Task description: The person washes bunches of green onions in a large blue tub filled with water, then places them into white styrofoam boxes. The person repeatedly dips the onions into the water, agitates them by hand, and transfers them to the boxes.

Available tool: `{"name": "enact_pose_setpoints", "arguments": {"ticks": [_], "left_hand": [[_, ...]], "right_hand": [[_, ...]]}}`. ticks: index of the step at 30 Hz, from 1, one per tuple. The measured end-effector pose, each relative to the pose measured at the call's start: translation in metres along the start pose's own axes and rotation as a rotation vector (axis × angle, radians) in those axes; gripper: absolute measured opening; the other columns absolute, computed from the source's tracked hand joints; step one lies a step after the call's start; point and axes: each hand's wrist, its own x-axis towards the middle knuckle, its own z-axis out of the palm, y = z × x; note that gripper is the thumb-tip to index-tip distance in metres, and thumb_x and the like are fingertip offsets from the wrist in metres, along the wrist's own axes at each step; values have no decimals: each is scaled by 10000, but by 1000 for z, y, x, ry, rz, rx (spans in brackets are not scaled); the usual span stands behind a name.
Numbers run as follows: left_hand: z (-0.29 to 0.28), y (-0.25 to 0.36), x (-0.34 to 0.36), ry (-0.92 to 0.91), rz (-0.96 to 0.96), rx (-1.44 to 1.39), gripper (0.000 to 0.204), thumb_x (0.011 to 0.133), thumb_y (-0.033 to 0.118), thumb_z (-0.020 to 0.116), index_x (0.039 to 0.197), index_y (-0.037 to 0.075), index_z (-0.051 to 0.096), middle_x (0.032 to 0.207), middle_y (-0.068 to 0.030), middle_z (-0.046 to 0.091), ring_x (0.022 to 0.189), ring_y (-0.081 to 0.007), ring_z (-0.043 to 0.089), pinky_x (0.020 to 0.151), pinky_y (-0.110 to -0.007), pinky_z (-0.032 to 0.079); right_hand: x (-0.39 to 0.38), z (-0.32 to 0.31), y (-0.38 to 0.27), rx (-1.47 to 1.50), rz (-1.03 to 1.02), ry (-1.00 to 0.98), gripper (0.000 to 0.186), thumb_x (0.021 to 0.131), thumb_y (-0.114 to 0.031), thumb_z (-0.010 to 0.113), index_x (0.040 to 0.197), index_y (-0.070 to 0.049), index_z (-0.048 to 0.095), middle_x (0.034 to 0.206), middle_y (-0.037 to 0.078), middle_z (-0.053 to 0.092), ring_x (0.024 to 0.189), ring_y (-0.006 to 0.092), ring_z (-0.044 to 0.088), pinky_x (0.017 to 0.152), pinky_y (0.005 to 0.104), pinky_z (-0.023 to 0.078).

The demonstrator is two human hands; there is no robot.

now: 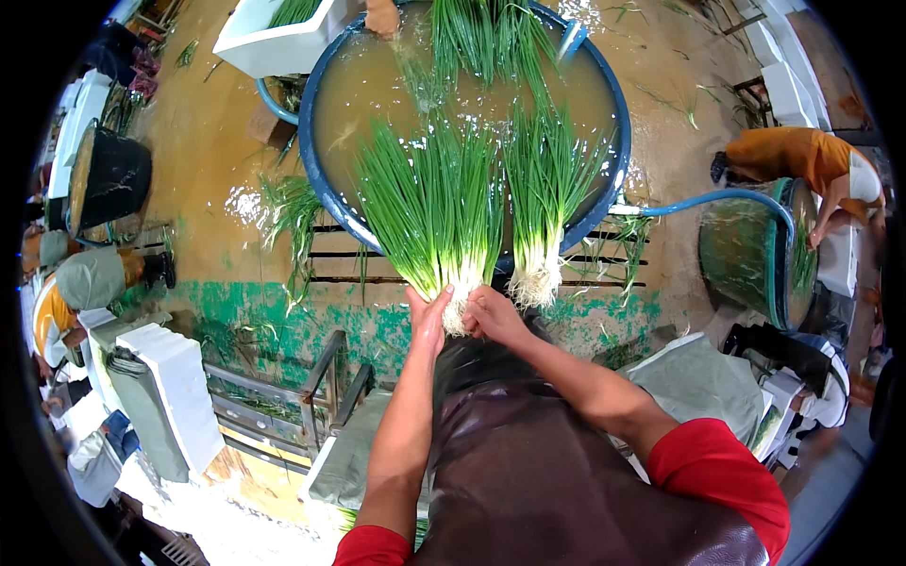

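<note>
A wide bunch of green onions (434, 203) leans over the near rim of a round blue tub (321, 179) of murky water, its white root ends toward me. My left hand (431, 316) is wrapped round the left side of the white stems. On the right side of the same root end, my right hand (493, 314) has its fingers curled in at the roots; what exactly they pinch is hidden. Just right of it, a second bunch of green onions (547, 193) lies over the rim with pale, tangled roots. More green onions (491, 38) float at the tub's far side.
Beyond the tub, another person's hand (382, 17) reaches by a white foam box (274, 38). A blue hose (727, 196) runs right to a green tub (746, 245), where a person in orange (783, 156) bends. A metal rack (321, 387) stands at my left.
</note>
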Motion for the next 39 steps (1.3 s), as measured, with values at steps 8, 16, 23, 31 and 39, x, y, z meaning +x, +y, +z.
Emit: {"name": "enact_pose_setpoints", "arguments": {"ticks": [8,16,23,31,39], "left_hand": [[4,4,-4,21,71,40,703,858,55,766,1370,71,284,1306,-148,526,1191,-243,548,1036,-384,432],[20,-20,2,221,272,291,987,701,33,850,1449,19,207,1307,-181,517,1176,-247,552,991,-353,465],[28,-22,2,331,310,470,1078,687,34,847,1518,86,162,1374,-195,483,1198,-282,547,1013,-373,455],[30,-19,1,356,297,530,990,704,48,851,1455,92,207,1359,-170,490,1179,-261,552,990,-373,465],[32,-25,12,308,255,241,926,715,25,840,1413,67,232,1346,-213,485,1137,-280,574,946,-382,487]], "right_hand": [[22,-37,-44,-380,-162,286,183,933,-140,628,1002,27,597,726,84,665,579,136,662,529,298,519],[39,-1,-13,104,-102,403,109,920,-76,616,927,25,575,728,93,640,605,165,686,491,279,552],[25,6,9,-632,-701,561,96,909,-71,628,883,13,590,795,136,607,738,279,621,659,374,512],[45,3,-10,-507,-486,540,162,825,-79,661,769,1,531,698,192,589,650,368,606,591,450,467],[18,26,17,451,-223,388,90,887,3,624,838,-54,575,731,9,585,692,99,603,623,255,524]]}}
